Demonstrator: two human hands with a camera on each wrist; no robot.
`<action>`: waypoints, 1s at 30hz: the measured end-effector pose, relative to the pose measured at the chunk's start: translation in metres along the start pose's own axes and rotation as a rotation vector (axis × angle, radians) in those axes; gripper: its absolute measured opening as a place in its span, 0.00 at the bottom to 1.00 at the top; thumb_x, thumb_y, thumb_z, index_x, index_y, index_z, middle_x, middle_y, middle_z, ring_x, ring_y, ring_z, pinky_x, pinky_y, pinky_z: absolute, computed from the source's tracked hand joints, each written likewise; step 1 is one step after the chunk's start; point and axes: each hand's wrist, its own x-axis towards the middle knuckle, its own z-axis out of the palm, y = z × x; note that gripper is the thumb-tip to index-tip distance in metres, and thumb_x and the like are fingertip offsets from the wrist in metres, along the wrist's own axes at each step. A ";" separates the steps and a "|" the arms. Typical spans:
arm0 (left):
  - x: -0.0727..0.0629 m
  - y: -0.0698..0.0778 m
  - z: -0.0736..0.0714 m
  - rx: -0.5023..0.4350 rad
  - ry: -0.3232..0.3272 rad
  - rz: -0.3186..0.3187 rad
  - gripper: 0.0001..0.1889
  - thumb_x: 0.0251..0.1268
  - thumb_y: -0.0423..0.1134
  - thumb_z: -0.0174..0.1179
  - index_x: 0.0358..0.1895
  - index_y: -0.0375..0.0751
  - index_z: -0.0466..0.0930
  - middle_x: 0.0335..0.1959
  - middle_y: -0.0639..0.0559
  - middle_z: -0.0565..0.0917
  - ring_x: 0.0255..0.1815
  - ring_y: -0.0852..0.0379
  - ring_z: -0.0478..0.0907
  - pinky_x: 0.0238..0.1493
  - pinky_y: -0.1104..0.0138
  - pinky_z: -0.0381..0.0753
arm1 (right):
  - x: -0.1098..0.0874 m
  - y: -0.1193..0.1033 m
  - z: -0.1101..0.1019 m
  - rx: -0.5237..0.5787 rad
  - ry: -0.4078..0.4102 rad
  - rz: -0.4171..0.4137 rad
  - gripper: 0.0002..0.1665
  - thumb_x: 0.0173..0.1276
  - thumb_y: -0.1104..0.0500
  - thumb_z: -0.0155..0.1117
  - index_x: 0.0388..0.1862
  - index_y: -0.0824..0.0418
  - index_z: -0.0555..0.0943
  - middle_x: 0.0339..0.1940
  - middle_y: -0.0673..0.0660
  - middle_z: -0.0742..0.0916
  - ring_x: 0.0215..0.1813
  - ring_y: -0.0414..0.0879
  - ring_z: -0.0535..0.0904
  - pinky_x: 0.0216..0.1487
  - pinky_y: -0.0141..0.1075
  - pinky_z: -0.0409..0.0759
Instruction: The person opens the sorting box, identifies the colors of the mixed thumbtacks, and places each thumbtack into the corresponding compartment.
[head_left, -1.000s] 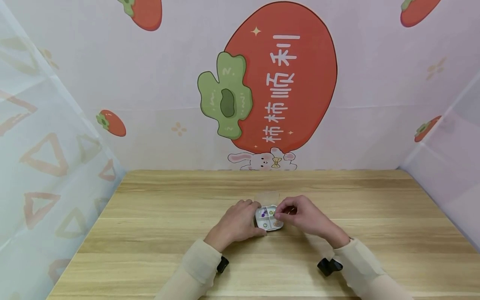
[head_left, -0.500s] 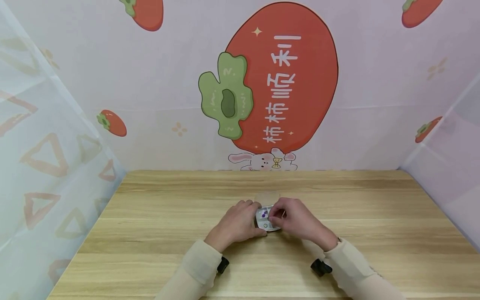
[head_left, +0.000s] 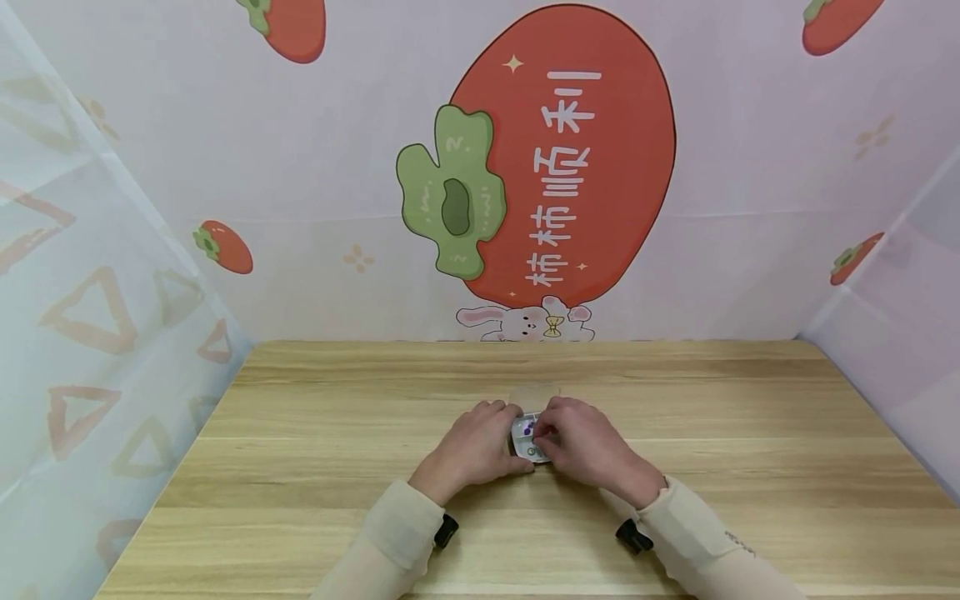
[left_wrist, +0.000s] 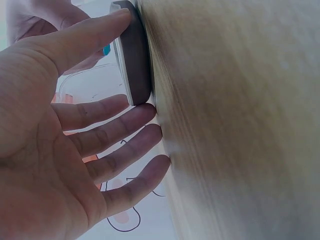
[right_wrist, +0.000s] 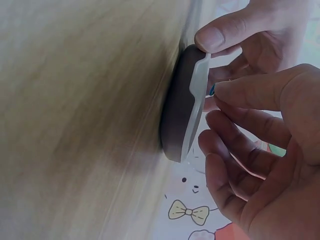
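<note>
A small white compartment box [head_left: 521, 445] with a dark base lies on the table, partly covered by the right hand. Purple pieces [head_left: 528, 429] sit in one compartment, and a small greenish round piece [head_left: 532, 451] in another. My left hand [head_left: 476, 443] holds the box by its edges; in the left wrist view the thumb presses one end of the box [left_wrist: 136, 60] and the index finger the other. Over the box's right side, my right hand [head_left: 588, 442] pinches a tiny teal piece [right_wrist: 212, 90] between thumb and forefinger. Its kind cannot be made out.
A clear lid [head_left: 534, 392] stands out behind the box. The wooden table [head_left: 337, 417] reaches back to a printed cloth wall [head_left: 315, 283], with cloth walls also on both sides. A black wrist camera [head_left: 634, 536] sits below the right hand.
My right hand has moved left over the box and now covers its right compartments. The left hand keeps its hold, and the box has stayed put.
</note>
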 end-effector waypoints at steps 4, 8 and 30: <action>0.000 0.000 0.000 0.003 0.000 0.001 0.37 0.56 0.57 0.75 0.64 0.39 0.77 0.55 0.48 0.81 0.51 0.53 0.75 0.53 0.58 0.78 | 0.000 0.000 0.001 -0.022 -0.004 0.002 0.05 0.61 0.63 0.76 0.30 0.55 0.87 0.30 0.44 0.80 0.34 0.37 0.75 0.37 0.34 0.77; 0.000 0.000 0.001 0.002 -0.002 0.002 0.37 0.56 0.57 0.75 0.64 0.39 0.77 0.55 0.48 0.81 0.51 0.52 0.75 0.53 0.58 0.78 | 0.000 0.000 0.002 -0.030 -0.005 0.001 0.05 0.61 0.63 0.76 0.30 0.55 0.87 0.30 0.44 0.80 0.34 0.38 0.74 0.37 0.35 0.77; 0.002 -0.001 0.001 0.005 -0.008 0.004 0.36 0.56 0.57 0.75 0.62 0.39 0.78 0.51 0.50 0.82 0.47 0.54 0.74 0.49 0.61 0.78 | 0.002 0.001 0.006 -0.074 0.005 -0.008 0.05 0.60 0.62 0.77 0.30 0.55 0.87 0.29 0.44 0.79 0.33 0.39 0.74 0.36 0.36 0.77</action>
